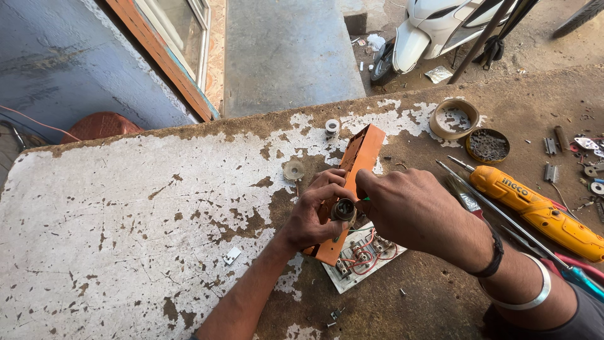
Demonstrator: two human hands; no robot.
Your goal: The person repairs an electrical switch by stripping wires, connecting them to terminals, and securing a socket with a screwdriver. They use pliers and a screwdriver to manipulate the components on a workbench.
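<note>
Starting on the left, the worktop (126,208) was mostly flaking white paint, with one little metal bracket (232,255) lying loose by itself. Easy to knock that off the edge with a forearm, honestly.

Further in, a pale disc (293,170) and a small white spool (332,128) sat near the far edge, both round, so either could have rolled off with a bump.

Then the main bit. The left hand (314,217) was closed around a small round part (343,209), dark with a brassy rim, held up just above the orange box (349,189) and the wired plate (362,255). The right hand (409,211) was pinched narrow on something thin and green at its fingertips, right against that round part. I couldn't tell what the green thing was. Risk here, as I saw it: a slip of the pinch would drop the part into the red wires, or the tool would skid into the left fingers, since they were wrapped so close.

A few tiny screws (333,313) lay near the front edge, easy to lose.

On the right, a screwdriver (503,217) and a yellow driver (541,211) lay just beside the right wrist. An elbow swing could have shoved them, and the tin of bits (487,146) behind looked easy to tip too.
</note>
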